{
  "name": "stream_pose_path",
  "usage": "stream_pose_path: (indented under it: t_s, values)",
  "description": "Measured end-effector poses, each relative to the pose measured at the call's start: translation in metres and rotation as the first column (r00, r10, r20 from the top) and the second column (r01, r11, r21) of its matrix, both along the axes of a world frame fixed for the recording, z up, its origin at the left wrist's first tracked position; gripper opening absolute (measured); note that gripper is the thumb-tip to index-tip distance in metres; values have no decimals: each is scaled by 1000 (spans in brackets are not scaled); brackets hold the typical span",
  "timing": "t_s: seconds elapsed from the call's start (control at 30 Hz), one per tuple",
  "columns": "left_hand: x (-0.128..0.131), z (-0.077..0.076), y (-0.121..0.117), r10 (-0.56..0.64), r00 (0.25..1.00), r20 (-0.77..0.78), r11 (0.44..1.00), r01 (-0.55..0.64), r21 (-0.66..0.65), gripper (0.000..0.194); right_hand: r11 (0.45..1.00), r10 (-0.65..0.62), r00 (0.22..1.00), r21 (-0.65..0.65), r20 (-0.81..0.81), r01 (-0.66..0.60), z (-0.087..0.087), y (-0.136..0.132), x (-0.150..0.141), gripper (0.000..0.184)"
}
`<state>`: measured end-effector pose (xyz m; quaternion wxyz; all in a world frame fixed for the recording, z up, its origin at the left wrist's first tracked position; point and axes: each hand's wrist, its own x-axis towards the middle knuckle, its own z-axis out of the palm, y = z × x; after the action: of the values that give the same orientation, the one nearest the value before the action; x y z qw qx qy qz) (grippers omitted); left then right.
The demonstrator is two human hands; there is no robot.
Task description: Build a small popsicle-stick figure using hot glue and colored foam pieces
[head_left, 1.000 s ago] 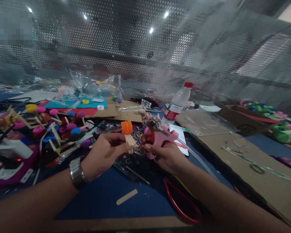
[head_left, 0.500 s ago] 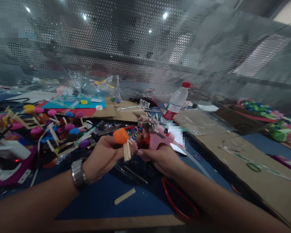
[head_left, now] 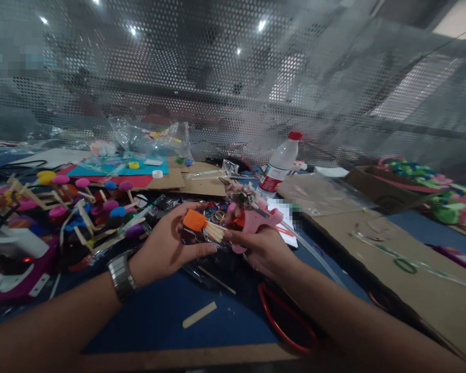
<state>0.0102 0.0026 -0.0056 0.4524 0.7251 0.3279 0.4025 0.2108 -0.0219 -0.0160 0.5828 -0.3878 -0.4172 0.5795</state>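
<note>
The blue table [head_left: 140, 324] bears a red-capped bottle [head_left: 279, 166], with a flat wooden stick [head_left: 199, 315] in front and leftward of it. Left of the bottle lie a red sheet [head_left: 134, 181] and, farther out and nearer, a magenta power strip [head_left: 17, 285]; right of it spreads brown cardboard [head_left: 376, 254].

A grey wall of perforated metal [head_left: 202, 111] rises behind a blue table [head_left: 140, 326], its small round holes [head_left: 140, 57] running across much of the scene. A dark horizontal band [head_left: 140, 85] crosses the wall partway up. Small white lights [head_left: 261, 25] shine high in the dim scene, the largest just right of centre. A pale patch [head_left: 460, 20] brightens the upper right corner, while a brown strip [head_left: 186, 357] lines the table's near edge. Shapes [head_left: 157, 111] at the wall are blurred.
</note>
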Motion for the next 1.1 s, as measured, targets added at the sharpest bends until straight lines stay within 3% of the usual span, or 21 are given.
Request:
stream_pose_path:
  t_s: [0.1,0.27,0.53,0.6,0.67,0.77,0.83,0.93,1.1]
  values:
    - [-4,-1,2,89,989,-118,979,-66,192,67,999,-13,999,-43,33,14,-1,2,1,44]
    - [-5,4,-2,115,960,-255,879,21,477,43,997,-41,998,-64,51,44,-2,2,1,45]
    - [-4,5,-2,90,951,-295,849,81,523,27,996,-46,991,-75,123,56,-13,2,3,41]
    - [-5,6,-1,90,954,-287,853,75,516,36,994,-72,989,-74,126,82,-12,2,4,41]
    - [-7,8,-1,75,960,-269,858,76,509,58,990,-114,987,-70,114,122,-7,3,5,42]
    - [-12,12,0,-17,984,-178,865,104,490,75,988,-122,990,-85,70,128,-2,5,6,44]
    - [-13,13,0,-33,998,-51,892,52,450,68,988,-116,992,-93,46,120,-1,7,6,44]
    - [-13,13,3,152,982,111,943,-178,280,44,986,-148,989,-70,30,150,-1,7,6,43]
    - [-12,11,18,350,888,298,934,-354,-44,22,983,-155,988,-98,-16,153,2,7,6,47]
